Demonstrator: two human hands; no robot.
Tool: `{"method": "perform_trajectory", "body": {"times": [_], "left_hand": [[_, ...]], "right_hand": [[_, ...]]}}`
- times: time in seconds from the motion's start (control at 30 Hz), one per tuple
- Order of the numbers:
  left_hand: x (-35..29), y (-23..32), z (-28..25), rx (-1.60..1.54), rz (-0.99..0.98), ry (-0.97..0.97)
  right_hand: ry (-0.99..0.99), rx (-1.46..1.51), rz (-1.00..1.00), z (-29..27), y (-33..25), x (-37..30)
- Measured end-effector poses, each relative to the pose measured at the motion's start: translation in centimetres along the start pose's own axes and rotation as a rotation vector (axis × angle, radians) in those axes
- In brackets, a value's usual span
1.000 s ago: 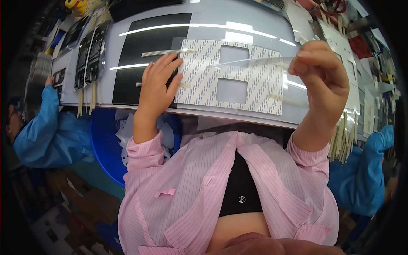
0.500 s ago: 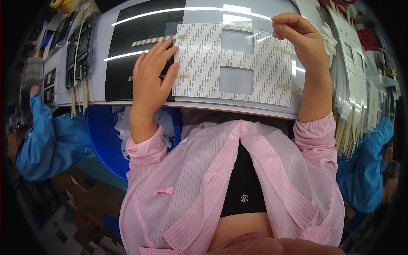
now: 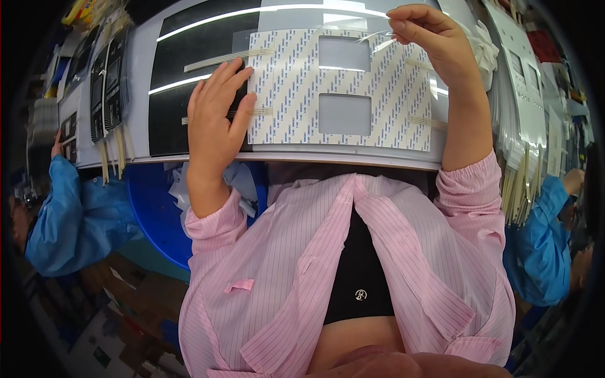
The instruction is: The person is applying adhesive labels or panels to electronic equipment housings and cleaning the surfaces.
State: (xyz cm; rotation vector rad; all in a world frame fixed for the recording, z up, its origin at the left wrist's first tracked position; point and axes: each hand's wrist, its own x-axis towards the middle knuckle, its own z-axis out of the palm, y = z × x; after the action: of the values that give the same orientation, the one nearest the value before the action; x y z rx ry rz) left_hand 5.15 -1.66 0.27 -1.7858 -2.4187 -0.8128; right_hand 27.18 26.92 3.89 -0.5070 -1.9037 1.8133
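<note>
A white sheet with a blue printed pattern [image 3: 296, 82] and two rectangular cutouts lies flat on the table in front of me. Flat pale ribbon tails [image 3: 208, 62] stick out past its left edge onto a black panel [image 3: 170, 97]. My left hand [image 3: 217, 113] rests there with its fingers spread, fingertips by the sheet's left edge and the upper tail. Above the sheet's upper right part, my right hand [image 3: 432, 38] is raised in a pinch. From its fingertips a thin clear film [image 3: 362, 34] seems to stretch leftward; its outline is hard to make out.
Stacked panels with ribbon tails [image 3: 523, 113] stand at the right, and black panels [image 3: 113, 82] at the left. Crumpled white material [image 3: 484, 57] lies beyond my right wrist. A blue bin [image 3: 151, 208] holds scraps below the table edge. People in blue sleeves [image 3: 75, 201] work on both sides.
My right hand has moved a little up and left, still pinched. The left hand keeps its place on the panel; the whole view has shifted slightly.
</note>
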Motion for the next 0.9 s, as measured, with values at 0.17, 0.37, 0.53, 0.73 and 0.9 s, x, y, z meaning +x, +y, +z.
{"method": "perform_trajectory", "body": {"times": [0.17, 0.37, 0.53, 0.73, 0.9], "left_hand": [[0.0, 0.1, 0.0, 0.005, -0.016, -0.006], [0.1, 0.3, 0.0, -0.003, -0.015, 0.000], [-0.5, -0.1, -0.5, -0.095, 0.094, 0.124], [-3.5, 3.9, -2.2, -0.097, 0.187, -0.097], [-4.0, 3.5, -4.0, -0.043, 0.272, -0.090]], "right_hand": [[0.047, 0.018, 0.066, 0.4, 0.1, 0.0], [0.081, -0.057, 0.160, 1.3, 1.0, -0.1], [0.109, -0.803, -0.210, 1.7, 2.3, -0.5], [0.345, -0.914, -0.424, 2.2, -1.7, -4.7], [0.533, -0.470, -0.525, 2.6, -2.7, -10.2]]}}
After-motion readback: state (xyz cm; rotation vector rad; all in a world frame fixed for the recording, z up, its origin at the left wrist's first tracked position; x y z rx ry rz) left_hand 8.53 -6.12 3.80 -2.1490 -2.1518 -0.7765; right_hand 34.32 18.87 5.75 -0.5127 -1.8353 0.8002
